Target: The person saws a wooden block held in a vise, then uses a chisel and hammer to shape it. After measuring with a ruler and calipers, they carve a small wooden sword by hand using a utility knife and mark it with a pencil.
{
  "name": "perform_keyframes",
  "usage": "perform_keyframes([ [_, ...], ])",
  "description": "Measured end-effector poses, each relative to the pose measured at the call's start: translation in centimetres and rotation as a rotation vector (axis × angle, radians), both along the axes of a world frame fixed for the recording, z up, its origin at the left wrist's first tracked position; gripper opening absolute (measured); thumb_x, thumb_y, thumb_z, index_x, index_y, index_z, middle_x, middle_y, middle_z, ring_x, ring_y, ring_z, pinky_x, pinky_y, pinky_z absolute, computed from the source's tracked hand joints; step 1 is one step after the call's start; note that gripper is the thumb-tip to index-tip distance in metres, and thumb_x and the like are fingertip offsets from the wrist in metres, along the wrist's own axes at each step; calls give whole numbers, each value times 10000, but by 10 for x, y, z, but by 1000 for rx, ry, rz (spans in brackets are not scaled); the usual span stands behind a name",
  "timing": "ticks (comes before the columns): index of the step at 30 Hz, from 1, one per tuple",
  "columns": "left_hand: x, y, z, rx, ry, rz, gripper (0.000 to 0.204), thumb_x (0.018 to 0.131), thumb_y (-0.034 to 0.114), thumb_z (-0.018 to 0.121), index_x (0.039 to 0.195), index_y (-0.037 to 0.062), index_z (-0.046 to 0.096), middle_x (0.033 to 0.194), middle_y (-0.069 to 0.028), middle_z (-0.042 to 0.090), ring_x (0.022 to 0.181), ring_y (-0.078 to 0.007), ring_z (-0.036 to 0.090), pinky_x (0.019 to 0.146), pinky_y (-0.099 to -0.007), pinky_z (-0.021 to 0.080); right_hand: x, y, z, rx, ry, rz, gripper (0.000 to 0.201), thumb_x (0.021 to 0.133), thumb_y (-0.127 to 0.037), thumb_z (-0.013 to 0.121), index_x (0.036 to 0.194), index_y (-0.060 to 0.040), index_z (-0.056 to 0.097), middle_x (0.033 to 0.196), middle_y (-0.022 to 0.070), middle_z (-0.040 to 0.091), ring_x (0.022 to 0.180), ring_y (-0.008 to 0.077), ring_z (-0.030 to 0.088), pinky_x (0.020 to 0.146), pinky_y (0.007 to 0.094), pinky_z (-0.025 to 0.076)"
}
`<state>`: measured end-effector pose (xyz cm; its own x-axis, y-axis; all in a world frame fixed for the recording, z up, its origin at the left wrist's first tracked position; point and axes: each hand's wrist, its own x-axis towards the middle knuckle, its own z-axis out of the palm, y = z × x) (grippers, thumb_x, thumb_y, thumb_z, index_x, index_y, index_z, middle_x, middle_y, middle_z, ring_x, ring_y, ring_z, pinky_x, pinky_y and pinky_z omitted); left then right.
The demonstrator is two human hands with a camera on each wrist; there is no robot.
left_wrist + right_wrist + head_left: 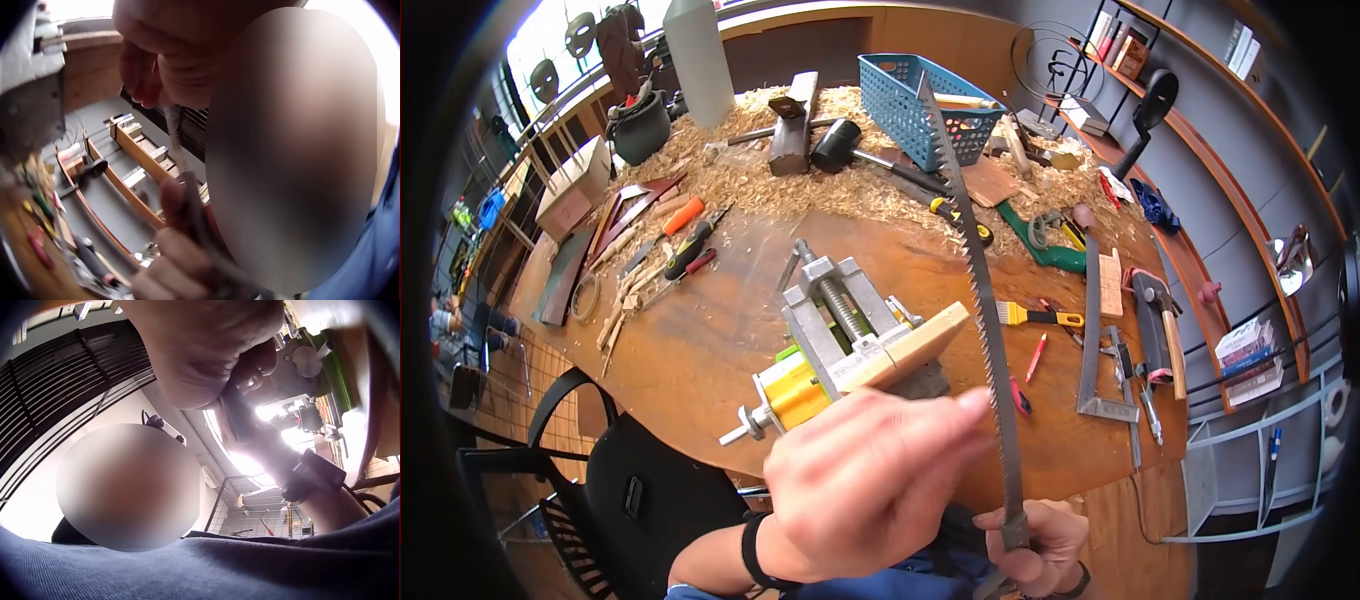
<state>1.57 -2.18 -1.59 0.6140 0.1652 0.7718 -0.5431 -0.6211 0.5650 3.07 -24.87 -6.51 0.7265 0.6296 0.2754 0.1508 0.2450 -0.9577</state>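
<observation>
A: The left hand (865, 480) fills the foreground, reaching to the toothed edge of a saw (1008, 440). Is it gripping the blade?
B: Can't tell; its fingertips blur in the head view and sit in shadow in the left wrist view. The right hand (1045, 545) is plainer: fingers and thumb hold the saw at the base of its blade, tip pointing up and away over the table (690, 350).
A: Which step is this?
B: I'd judge it checking or readying the saw, not cutting. The piece of wood (920, 345) sits in the vise (837, 305), with no teeth laid across it.
A: And the next move?
B: If that's sawing, it calls for left fingers clear of the teeth and a firm right-hand hold.
</observation>
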Motion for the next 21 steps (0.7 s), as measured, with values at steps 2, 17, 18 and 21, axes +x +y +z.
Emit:
perform_keyframes([
  [2,-5,8,-5,264,-98,157,356,721,-57,833,1068,-11,770,803,-80,750,618,-180,649,603,-272,494,5,5,5,-48,-54,-16,371,963,-208,694,1181,93,699,681,32,632,558,101,560,531,247,434],
  [17,-6,18,-14,446,-57,490,362,601,136,920,948,190,831,740,60,355,684,-141,374,596,-332,278,19,26,26,-308,-441,-184,276,878,-140,742,1058,69,749,745,136,692,606,223,653,590,335,517],
  [18,-9,17,-10,477,-16,491,351,618,135,929,948,204,832,781,53,475,703,-140,410,579,-328,307,20,25,25,-310,-453,-186,272,871,-129,746,1049,77,745,755,146,698,608,239,662,593,341,524],
  [21,-15,47,-12,693,-37,343,438,702,154,836,1137,163,797,797,80,565,691,-111,508,664,-303,376,22,26,28,-333,-528,-211,263,861,-109,750,1031,90,736,763,157,703,611,268,677,594,352,534],
])
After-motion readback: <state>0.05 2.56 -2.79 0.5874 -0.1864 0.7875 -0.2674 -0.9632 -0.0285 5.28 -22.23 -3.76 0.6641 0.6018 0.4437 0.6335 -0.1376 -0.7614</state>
